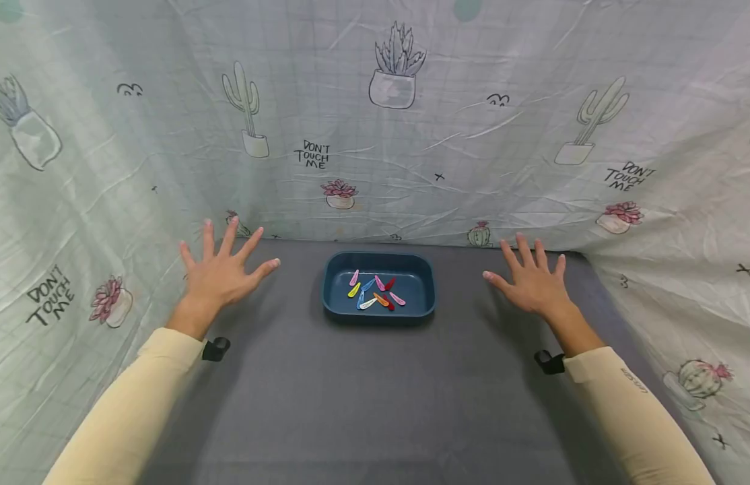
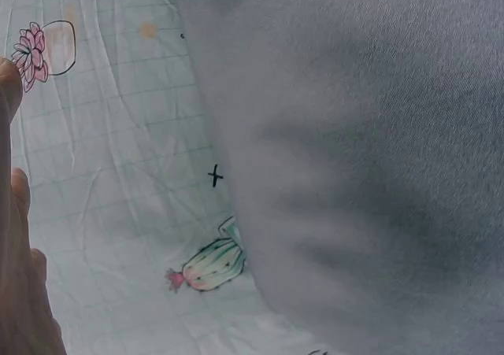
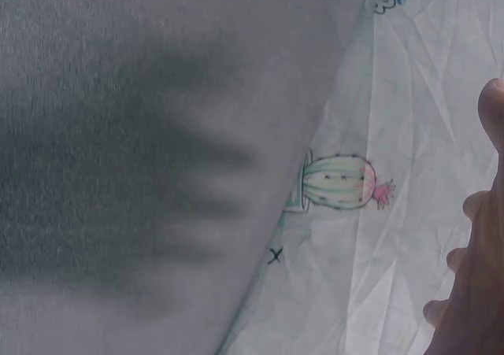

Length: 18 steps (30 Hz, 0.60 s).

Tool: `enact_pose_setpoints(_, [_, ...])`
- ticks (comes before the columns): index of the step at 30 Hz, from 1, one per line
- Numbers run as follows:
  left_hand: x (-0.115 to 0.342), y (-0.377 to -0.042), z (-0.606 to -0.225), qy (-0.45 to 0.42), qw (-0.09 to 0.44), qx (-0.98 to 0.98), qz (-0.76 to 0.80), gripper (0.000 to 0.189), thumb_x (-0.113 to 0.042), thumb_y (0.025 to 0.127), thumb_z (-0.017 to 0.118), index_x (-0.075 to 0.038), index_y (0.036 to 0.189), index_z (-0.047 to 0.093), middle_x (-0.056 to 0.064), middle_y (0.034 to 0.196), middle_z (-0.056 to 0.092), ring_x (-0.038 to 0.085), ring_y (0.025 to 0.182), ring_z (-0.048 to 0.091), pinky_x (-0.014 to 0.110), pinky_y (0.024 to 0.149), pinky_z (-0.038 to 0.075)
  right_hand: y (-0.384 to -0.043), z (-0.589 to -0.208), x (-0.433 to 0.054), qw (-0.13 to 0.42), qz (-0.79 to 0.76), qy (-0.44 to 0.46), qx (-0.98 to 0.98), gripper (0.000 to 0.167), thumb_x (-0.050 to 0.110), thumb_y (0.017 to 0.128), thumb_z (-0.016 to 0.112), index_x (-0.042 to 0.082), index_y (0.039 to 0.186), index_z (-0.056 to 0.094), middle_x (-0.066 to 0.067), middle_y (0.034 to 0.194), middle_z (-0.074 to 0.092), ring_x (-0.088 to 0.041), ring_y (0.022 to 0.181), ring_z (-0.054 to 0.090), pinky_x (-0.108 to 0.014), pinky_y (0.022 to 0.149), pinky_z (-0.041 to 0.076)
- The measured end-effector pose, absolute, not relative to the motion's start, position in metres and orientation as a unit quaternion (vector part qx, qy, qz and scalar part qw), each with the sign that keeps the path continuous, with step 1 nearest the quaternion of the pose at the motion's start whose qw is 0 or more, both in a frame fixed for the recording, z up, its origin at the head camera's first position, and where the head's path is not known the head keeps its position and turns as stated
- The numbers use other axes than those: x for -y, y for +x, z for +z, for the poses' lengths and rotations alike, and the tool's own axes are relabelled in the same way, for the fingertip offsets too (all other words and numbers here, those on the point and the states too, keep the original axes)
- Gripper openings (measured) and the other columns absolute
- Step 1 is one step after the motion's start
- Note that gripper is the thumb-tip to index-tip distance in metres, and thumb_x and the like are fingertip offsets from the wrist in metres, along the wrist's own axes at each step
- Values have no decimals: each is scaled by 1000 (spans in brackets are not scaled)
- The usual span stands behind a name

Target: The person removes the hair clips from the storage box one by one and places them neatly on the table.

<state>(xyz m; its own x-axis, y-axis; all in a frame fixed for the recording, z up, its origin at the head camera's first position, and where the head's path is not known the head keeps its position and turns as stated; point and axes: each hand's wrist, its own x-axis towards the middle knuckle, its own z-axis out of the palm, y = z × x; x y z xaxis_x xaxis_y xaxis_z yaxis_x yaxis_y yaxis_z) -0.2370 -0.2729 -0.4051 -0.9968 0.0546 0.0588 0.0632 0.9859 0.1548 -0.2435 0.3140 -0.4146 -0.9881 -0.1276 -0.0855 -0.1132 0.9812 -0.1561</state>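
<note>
A dark blue rectangular tray (image 1: 379,316) sits near the back of the grey surface, between the two hands. Several snap hair clips lie loose in it, among them a yellow clip (image 1: 353,290), a white clip (image 1: 367,304), an orange clip (image 1: 381,300) and a pink clip (image 1: 397,299). To the tray's left, my left hand (image 1: 220,275) is held with fingers spread, touching nothing. My right hand (image 1: 535,283) is likewise spread on the tray's right side, apart from it. Only finger edges of each hand show in the wrist views.
A pale cloth printed with cacti (image 1: 394,87) hangs behind the grey surface (image 1: 375,391) and along both sides. Dark bands (image 1: 216,349) sit at both wrists, by the cream sleeves (image 1: 126,404). Shadows of the hands fall on the surface.
</note>
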Motion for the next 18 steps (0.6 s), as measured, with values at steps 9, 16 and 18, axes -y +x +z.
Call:
enact_pose_setpoints(9, [262,-236,-411,-34,17,996,-81,90,-88,93,29,-41,168,9,8,177,-11,46,158,-26,87,110,-19,-243,-421,-299,47,-71,-76,-993,95,80,99,31,23,170,1,-16,176,-10,-51,160,-9,-85,115,-13])
enact_pose_setpoints(16, [257,-238,-415,-43,19,996,-75,89,-87,94,28,-42,167,8,7,178,-11,48,159,-22,87,111,-16,-243,-423,-291,47,-72,-86,-993,94,79,100,31,23,170,2,-16,177,-10,-49,160,-11,-84,117,-12])
enact_pose_setpoints(18, [255,-237,-415,-48,17,996,-76,89,-87,94,29,-42,167,9,6,178,-10,49,159,-19,88,111,-15,-244,-423,-288,51,-73,-87,-992,95,79,100,31,23,170,2,-16,177,-10,-48,160,-12,-83,117,-13])
